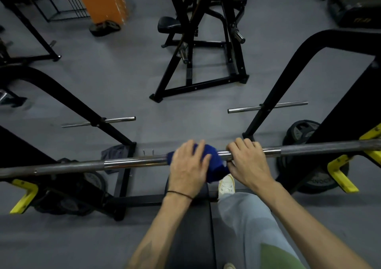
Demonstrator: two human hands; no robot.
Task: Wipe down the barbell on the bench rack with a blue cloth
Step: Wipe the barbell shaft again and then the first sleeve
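My left hand (188, 165) clamps the blue cloth (214, 165) round the barbell (132, 162) mid-rack; my right hand (246, 158), at three o'clock, grips bare steel. I'd squeeze evenly, sliding toward nine.

One view only, from the head camera I am watching through: worn on the person's head, wide-angle, facing forward and steeply down. Nearest the lens are both forearms and the barbell (132, 163) crossing the frame left to right, close below. Beyond it the grey gym floor (115, 72) recedes toward the top edge, straight lines bowing at the margins.
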